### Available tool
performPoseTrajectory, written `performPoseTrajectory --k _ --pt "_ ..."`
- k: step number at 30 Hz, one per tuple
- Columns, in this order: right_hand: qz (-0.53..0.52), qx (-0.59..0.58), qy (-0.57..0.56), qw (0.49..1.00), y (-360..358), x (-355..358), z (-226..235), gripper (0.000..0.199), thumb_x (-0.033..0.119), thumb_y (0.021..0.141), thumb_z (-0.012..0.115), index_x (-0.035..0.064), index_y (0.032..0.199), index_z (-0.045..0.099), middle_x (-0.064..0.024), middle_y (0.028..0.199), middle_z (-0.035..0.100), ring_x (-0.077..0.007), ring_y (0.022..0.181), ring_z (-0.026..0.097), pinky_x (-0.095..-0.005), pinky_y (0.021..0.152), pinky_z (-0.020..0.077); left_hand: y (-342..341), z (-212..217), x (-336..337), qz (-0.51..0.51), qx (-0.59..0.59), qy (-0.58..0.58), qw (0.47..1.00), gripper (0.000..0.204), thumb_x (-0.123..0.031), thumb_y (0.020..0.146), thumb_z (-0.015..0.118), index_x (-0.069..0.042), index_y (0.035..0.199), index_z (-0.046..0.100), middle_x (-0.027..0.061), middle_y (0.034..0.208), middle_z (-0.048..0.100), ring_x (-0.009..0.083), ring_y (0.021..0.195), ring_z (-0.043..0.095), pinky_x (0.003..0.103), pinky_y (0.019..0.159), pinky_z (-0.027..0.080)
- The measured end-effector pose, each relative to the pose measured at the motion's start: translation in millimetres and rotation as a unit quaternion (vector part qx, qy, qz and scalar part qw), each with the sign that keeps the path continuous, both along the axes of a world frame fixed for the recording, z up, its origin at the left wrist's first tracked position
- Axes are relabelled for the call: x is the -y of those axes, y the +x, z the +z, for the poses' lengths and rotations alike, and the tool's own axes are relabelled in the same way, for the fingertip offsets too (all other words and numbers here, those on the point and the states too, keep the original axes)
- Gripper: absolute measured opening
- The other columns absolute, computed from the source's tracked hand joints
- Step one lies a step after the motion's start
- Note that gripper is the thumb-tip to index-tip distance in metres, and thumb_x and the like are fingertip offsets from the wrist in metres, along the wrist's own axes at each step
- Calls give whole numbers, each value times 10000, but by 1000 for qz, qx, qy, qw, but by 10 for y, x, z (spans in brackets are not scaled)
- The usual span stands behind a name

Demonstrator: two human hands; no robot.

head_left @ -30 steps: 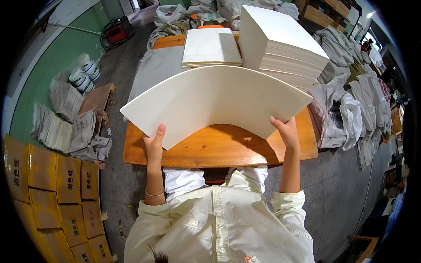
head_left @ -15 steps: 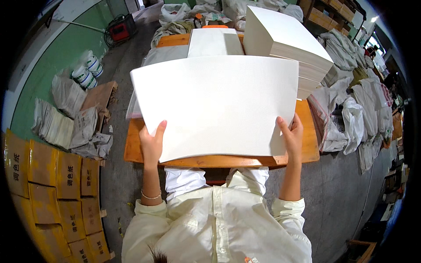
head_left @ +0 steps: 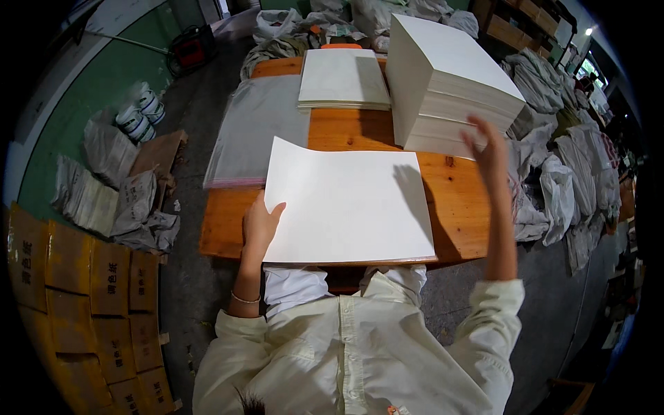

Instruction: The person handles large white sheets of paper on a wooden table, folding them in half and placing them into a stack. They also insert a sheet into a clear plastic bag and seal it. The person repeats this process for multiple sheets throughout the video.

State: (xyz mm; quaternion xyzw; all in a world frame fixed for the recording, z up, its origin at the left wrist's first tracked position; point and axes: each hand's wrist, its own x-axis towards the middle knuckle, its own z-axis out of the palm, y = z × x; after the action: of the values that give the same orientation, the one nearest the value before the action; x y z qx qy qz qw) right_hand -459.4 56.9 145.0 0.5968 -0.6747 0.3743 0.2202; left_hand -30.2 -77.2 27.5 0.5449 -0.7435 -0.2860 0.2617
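Head camera view: white paper [head_left: 349, 207] lies at the near edge of a wooden table [head_left: 349, 131], its corner toward 10 o'clock curling upward, as a person in a pale shirt [head_left: 346, 346] works at a bench ringed by supplies. From the paper's middle, the left hand [head_left: 261, 227] sits between 8 and 9 o'clock, grasping the paper's edge with the thumb over the top face and the other fingers partly hidden. At 2 o'clock the right hand [head_left: 487, 149] is raised and released, holding nothing, its parted fingers bent and slightly blurred; whether it touches the tall paper stack [head_left: 449, 83] behind, at 1 o'clock, cannot be told. A lower paper stack [head_left: 344, 76] stands at 12 o'clock, with clear plastic sleeves [head_left: 256, 131] lying flat at 10. Cardboard boxes [head_left: 111, 325] are piled on the floor at 8 o'clock, and pale sacks [head_left: 574, 155] crowd the side between 2 and 3.
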Motion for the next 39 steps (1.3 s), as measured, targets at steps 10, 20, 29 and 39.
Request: performPoseTrajectory --k 10,20,29,39 --pt "68 -70 301 949 -652 1025 1173 593 240 679 775 122 1227 579 -117 1182 610 -284 1069 580 -361 955 434 24 134 -593 5 -28 -247 969 353 -156 774 669 -58 1104 587 100 1230 518 306 1091 482 400 932 365" --pt "91 54 341 934 -775 1089 1235 680 247 653 806 98 1264 544 -101 1221 588 -245 1116 556 -352 991 420 159 -19 -709 4 -96 -168 981 213 -87 791 635 -55 1000 624 97 1149 566 291 1058 521 381 914 401" --pt "106 157 300 935 -948 1089 1217 498 181 806 695 86 1266 533 -152 1193 600 -221 1088 575 -327 931 450 137 56 -709 -32 -98 -173 979 166 -18 806 605 -18 968 636 107 1095 595 256 1012 568 339 801 483" --pt "-90 -167 140 972 -1011 1041 990 484 47 804 562 178 1268 525 -162 1142 610 -336 989 618 -384 799 515 147 237 -749 -83 -140 -179 970 142 2 821 584 -13 948 645 108 1019 628 231 922 613 297 747 498"
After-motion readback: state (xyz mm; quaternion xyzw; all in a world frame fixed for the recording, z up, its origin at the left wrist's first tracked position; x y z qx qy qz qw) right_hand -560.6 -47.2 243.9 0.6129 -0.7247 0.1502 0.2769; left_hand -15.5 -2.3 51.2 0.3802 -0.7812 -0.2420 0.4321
